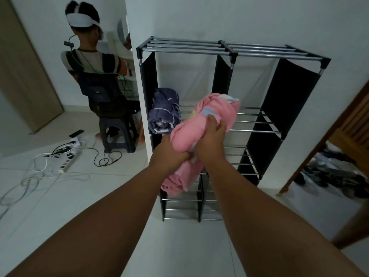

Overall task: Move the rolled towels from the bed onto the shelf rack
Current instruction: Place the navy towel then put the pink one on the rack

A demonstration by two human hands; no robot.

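Note:
I hold a pink rolled towel (217,114) in both hands in front of the black shelf rack (235,53). My left hand (169,151) grips the roll from its left side near the lower end. My right hand (211,138) grips it from the right, fingers curled over the top. The towel's upper end reaches over the rack's middle shelf; whether it touches the bars I cannot tell. A dark blue rolled towel (164,110) lies on the left part of that same shelf. The bed is out of view.
A white wall pillar (139,27) stands left of the rack. A person (95,76) sits on a stool (117,136) with their back to me. Cables and a power strip (67,159) lie on the tiled floor. A wooden frame (327,136) and shoes (335,174) are at right.

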